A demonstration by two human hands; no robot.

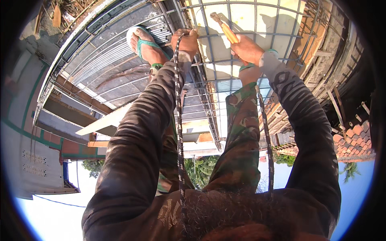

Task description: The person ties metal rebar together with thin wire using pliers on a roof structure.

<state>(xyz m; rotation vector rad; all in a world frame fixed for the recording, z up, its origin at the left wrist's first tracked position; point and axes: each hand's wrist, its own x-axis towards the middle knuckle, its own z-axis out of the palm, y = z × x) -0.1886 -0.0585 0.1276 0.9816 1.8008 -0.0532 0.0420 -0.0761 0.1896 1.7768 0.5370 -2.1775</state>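
My left hand [185, 40] is closed in a fist above the steel bars, next to my sandalled foot [148, 47]. Whatever its fingers grip is hidden. A dark speckled cord [179, 100] hangs from my top and passes in front of that hand. My right hand [247, 50] is wrapped round an orange-handled hand tool [228, 32]. Its small, rust-brown metal head points away from me, over the rebar grid [243, 34]; the exact kind of tool is unclear. Pale sheeting [209, 26] lies under the grid, in bright sun. My other foot is mostly hidden behind the right hand.
A beam cage of bars [200, 86] runs between my legs. Several thin rods [108, 60] lie on dark panels at left, with a bundle of thin wire [128, 75]. Rough timber [321, 60] and roof tiles [354, 140] stand at right. A building [38, 160] is at lower left.
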